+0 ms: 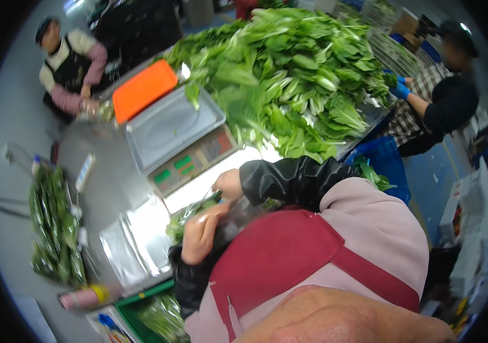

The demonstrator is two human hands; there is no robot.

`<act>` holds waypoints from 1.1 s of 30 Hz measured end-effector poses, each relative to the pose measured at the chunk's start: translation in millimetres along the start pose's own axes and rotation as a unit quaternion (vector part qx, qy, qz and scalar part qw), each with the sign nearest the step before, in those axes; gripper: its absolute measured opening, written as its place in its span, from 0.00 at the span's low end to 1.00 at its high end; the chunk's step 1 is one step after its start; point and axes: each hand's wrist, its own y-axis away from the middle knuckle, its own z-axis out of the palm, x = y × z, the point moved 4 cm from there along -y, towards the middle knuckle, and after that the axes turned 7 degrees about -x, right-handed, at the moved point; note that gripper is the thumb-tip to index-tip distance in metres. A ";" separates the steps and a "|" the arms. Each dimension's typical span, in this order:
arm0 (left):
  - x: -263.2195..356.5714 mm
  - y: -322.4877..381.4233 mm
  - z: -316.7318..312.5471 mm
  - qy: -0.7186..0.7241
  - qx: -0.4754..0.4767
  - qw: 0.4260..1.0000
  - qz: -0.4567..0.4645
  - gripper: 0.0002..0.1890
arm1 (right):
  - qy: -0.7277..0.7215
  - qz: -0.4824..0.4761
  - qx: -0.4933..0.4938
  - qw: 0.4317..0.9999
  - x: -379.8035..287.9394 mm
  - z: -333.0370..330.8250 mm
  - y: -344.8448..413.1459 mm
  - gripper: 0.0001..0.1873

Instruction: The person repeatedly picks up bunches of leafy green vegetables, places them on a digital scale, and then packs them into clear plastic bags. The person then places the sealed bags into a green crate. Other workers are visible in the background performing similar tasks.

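Close to my apron, both hands are on a clear plastic bag of leafy greens. My left hand grips the bag from its near side. My right hand has its fingers closed at the bag's upper end, near the left fingertips. Part of the bag is hidden behind my hands and sleeves. Just beyond them stands a weighing scale with a grey metal tray on top. A loose leaf lies on the tray's far edge. Flat clear plastic bags lie on the steel table left of my hands.
A large heap of leafy greens covers the table's far side. Beside the scale is an orange tray. Bagged greens lie at left; a green crate sits below. Co-workers stand at far left and right.
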 end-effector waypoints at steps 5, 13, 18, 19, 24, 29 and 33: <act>51.0 24.8 -38.4 0.052 0.068 0.946 0.312 0.14 | -0.084 -0.273 0.436 0.853 -48.8 -79.6 62.9 0.12; -16.9 -3.8 -65.1 0.309 0.128 0.925 0.180 0.19 | -0.124 -0.189 0.575 0.786 -24.5 -109.3 115.6 0.08; -27.0 -18.3 -65.1 0.325 0.169 0.929 0.045 0.19 | -0.226 -0.181 0.518 0.805 12.9 -124.6 148.1 0.12; -25.8 -20.1 -65.9 0.325 0.182 0.926 0.054 0.19 | -0.203 -0.212 0.640 0.710 27.4 -127.6 170.5 0.12; -20.8 -21.3 -68.3 0.331 0.164 0.926 0.077 0.18 | -0.120 0.031 0.645 0.754 115.6 -110.8 229.4 0.19; -5.1 -46.0 -57.1 0.280 0.122 0.950 0.057 0.19 | -0.038 -0.064 0.630 0.773 62.1 -106.0 218.1 0.33; 30.9 -57.8 -56.7 0.203 0.125 0.968 0.081 0.20 | 0.178 -0.139 0.352 0.908 4.6 -108.7 152.7 0.26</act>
